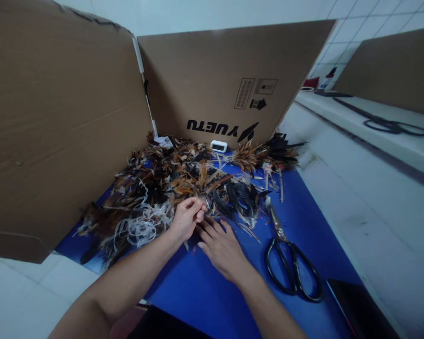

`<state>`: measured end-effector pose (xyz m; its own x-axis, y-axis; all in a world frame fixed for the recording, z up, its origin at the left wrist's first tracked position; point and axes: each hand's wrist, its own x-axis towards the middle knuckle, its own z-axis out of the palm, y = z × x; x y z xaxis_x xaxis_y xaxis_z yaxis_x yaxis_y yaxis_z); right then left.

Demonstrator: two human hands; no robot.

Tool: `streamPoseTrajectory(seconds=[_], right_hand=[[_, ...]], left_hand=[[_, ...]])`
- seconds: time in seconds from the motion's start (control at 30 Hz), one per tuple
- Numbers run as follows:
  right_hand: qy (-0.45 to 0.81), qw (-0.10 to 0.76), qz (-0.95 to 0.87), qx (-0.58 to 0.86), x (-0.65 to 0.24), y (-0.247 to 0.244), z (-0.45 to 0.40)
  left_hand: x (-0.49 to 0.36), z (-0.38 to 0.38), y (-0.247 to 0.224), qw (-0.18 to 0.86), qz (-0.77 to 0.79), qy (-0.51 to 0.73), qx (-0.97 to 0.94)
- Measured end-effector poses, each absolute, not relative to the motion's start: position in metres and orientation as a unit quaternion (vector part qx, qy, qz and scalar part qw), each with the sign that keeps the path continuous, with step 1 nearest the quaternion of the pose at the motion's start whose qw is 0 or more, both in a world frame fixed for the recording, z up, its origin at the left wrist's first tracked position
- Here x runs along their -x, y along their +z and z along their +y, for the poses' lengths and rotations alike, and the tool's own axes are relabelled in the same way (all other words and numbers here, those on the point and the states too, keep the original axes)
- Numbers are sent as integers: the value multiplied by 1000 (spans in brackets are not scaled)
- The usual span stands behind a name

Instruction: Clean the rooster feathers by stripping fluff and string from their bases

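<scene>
Left hand (188, 217): fingertips pinched together; cannot tell what, if anything, is held. Right hand (222, 246): fingers extended, palm down, beside loose brown-and-black feathers (188, 185) heaped on smooth blue tabletop (205, 292).

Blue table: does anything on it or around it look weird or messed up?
Yes. On the cardboard panel at the back, the word YUETU is upside down. On the left, a pale strip lies in a loose tangle among the scattered feathers, which looks messy.
</scene>
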<state>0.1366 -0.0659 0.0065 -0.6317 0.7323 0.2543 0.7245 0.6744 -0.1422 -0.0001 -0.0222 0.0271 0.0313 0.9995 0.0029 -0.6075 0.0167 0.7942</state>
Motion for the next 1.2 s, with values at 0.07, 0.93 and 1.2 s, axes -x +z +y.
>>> streamPoseTrajectory(seconds=[0.07,0.93,1.2], right_hand=[[-7,148,-891,430,-149,3,-60],[72,243,-773,581,-129,23,25],[150,278,-723,614,-131,11,38]], left_hand=[[0,-22,26,646,304,623,-320],[2,-17,26,629,328,635,-307],[2,-15,25,627,333,638,-297]])
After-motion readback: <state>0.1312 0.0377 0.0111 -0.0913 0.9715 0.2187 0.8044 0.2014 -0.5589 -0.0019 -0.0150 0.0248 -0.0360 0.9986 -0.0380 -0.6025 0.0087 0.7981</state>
